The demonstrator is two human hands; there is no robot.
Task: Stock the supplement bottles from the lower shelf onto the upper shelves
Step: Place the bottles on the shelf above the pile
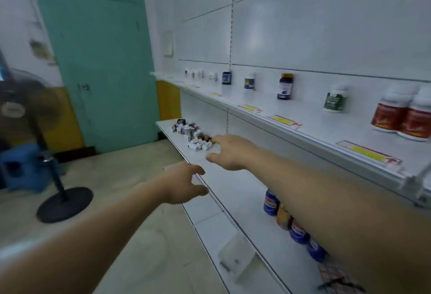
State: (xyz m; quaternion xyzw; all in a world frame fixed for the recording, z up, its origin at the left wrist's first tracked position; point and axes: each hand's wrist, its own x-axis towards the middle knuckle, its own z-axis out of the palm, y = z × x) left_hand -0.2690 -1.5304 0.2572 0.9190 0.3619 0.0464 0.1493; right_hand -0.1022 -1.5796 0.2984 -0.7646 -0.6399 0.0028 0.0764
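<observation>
At the far end of the white metal lower shelf lies a jumbled heap of small white-capped supplement bottles. My right hand hangs just beside it, my left hand over the shelf edge, both spread and holding nothing. Blue-labelled bottles stand under my right forearm, and red-labelled bottles stand on the white upper shelf.

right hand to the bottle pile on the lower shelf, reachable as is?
Likely yes. The right hand is open, empty and at the near edge of the bottle pile; nothing on the lower shelf lies between them.
</observation>
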